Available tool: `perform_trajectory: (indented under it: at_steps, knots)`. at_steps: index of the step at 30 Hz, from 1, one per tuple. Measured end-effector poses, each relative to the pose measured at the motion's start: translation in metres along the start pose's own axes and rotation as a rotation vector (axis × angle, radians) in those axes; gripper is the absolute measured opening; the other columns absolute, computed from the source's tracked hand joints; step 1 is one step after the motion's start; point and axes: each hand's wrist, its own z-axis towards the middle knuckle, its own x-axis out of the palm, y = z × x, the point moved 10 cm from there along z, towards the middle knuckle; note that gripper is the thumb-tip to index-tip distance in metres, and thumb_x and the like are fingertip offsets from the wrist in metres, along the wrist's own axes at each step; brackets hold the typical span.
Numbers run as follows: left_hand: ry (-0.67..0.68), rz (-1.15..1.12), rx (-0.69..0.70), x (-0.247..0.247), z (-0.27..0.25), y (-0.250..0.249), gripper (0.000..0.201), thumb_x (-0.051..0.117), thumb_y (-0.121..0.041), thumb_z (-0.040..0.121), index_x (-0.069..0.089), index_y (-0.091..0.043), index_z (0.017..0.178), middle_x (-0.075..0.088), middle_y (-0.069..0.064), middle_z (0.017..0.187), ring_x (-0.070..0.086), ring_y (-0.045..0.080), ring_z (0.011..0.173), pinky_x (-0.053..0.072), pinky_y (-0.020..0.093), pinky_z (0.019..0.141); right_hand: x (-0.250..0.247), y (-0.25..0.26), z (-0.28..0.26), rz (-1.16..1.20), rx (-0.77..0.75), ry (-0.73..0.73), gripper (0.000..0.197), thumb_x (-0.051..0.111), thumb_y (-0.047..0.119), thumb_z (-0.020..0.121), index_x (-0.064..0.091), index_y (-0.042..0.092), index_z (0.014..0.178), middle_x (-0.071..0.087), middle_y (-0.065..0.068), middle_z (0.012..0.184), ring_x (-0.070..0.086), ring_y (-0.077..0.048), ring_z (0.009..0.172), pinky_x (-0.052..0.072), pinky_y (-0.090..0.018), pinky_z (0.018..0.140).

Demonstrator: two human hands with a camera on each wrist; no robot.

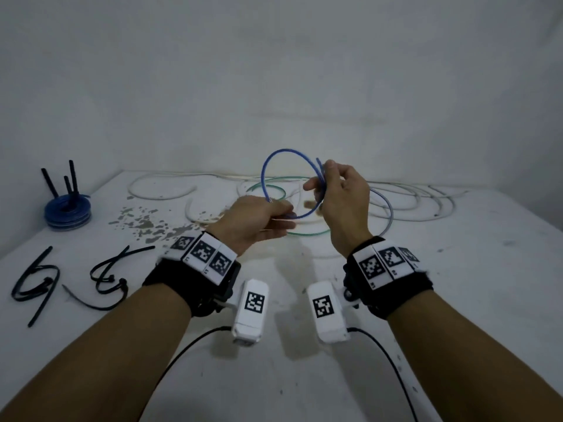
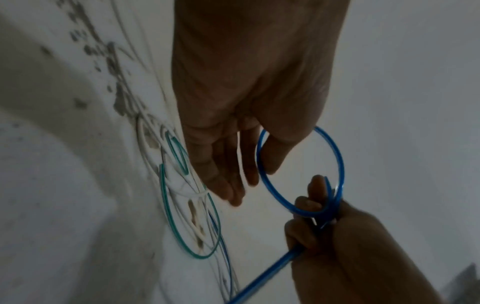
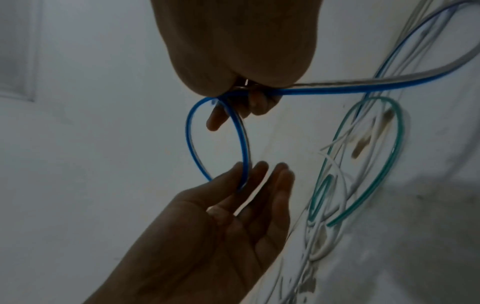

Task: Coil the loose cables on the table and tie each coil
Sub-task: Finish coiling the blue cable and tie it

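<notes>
We are holding the blue cable (image 1: 275, 166) up above the counter (image 1: 457, 269), bent into one upright loop between our hands. Our right hand (image 1: 341, 196) is pinching the loop's crossing, its grip curled round the doubled strands, with the cable's tail running out past the fingers (image 3: 255, 100) toward the counter. Our left hand (image 1: 259, 220) is lying spread, palm up, its grip loose; the straight fingers (image 3: 233, 174) are touching the bottom of the loop, the cable passing between thumb and forefinger. Below the hands, a green cable (image 1: 274, 179) and white cables (image 1: 164, 194) are lying loose on the counter. At far left, a tied blue coil (image 1: 67, 212) is resting, with black ties (image 1: 36, 280) nearer us.
</notes>
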Motion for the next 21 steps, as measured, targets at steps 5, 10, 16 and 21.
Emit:
perform_trajectory:
  at_steps: [5,10,16,21]
  knots:
    - [0.006,-0.018,0.259,-0.005,0.006,-0.032,0.017,0.057,-0.005,0.096,0.068,-0.008,0.108,0.070,0.004,0.080,0.063,0.016,0.065,0.051,0.029,0.067,0.001,-0.001,0.011,-0.293,-0.140,0.077,0.037,0.053,0.032,0.101,0.067,0.009,0.077,0.063,0.002,0.055,0.062,-0.018,0.056,0.046,-0.031,0.060]
    - [0.070,0.279,0.420,0.020,0.008,-0.043,0.022,0.061,-0.005,0.094,0.070,-0.011,0.113,0.054,0.001,0.071,0.046,0.013,0.056,0.043,0.025,0.056,0.015,-0.004,0.010,-0.396,-0.187,0.197,0.059,0.048,0.046,0.101,0.067,0.002,0.067,0.065,-0.007,0.059,0.059,-0.021,0.058,0.048,-0.034,0.063]
    - [-0.019,0.371,0.447,0.016,0.024,-0.050,0.015,0.069,-0.021,0.092,0.074,-0.010,0.083,0.069,0.009,0.068,0.057,0.011,0.053,0.050,0.026,0.059,0.016,0.005,0.030,-0.453,-0.236,0.219,0.053,0.062,0.043,0.094,0.062,-0.001,0.064,0.063,-0.002,0.053,0.051,-0.004,0.043,0.041,-0.020,0.054]
    - [-0.044,0.389,0.387,-0.007,0.041,-0.048,0.013,0.073,-0.022,0.088,0.075,-0.010,0.088,0.071,-0.005,0.065,0.066,0.008,0.058,0.048,0.018,0.059,-0.022,0.015,0.070,-0.677,-0.310,0.044,0.058,0.053,0.043,0.099,0.057,0.002,0.058,0.049,0.002,0.044,0.051,-0.015,0.049,0.043,-0.032,0.058]
